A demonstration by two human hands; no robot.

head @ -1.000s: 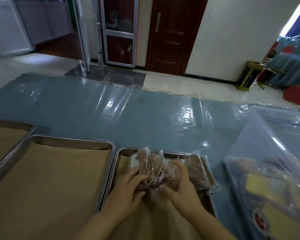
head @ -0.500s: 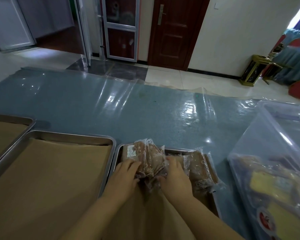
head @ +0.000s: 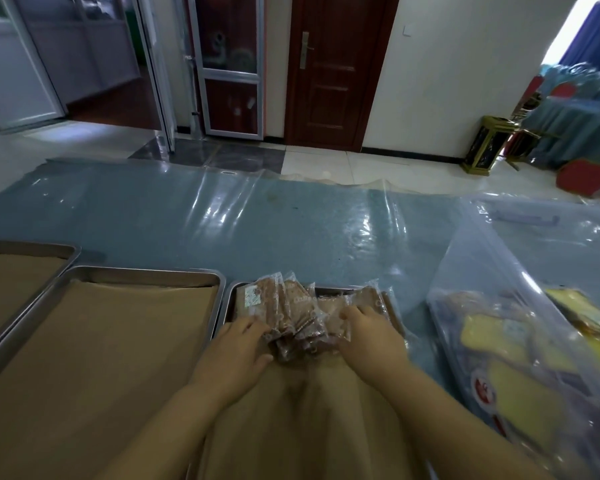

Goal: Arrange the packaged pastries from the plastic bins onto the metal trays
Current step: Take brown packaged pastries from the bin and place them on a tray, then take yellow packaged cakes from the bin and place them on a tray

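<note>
Three shallow metal trays sit side by side on a table under a blue cover and glossy clear plastic film [head: 257, 230], each lined with brown paper [head: 101, 358]. On the right-hand metal tray [head: 230, 306], a fanned row of brown packaged pastries in clear wrappers [head: 291, 313] lies against the far rim, overlapping one another. A person's two bare hands bracket it. The left hand [head: 238, 348] lies with its fingers fairly straight on the left end of the row, thumb out along the packs' near edge. The right hand [head: 371, 332] covers the right end, fingertips bent down onto the wrappers; whether it pinches one or only presses cannot be told. Both forearms cross the tray's near half and hide much of its paper. The middle metal tray [head: 146, 271] and the left metal tray [head: 66, 251], cut off by the picture's edge, show only their liners. Just beside the right tray a large clear plastic bin [head: 499, 271] stands on the table, its cloudy wall blurring the yellow packs [head: 499, 341] and darker wrapped goods inside. Beyond the table, on a pale tiled floor, a dark brown wooden door [head: 329, 71] stands shut next to a glass-panelled door in a silver frame [head: 232, 64]. A black-and-gold waste bin [head: 487, 145] stands against the white wall, near red chairs [head: 586, 178].
</note>
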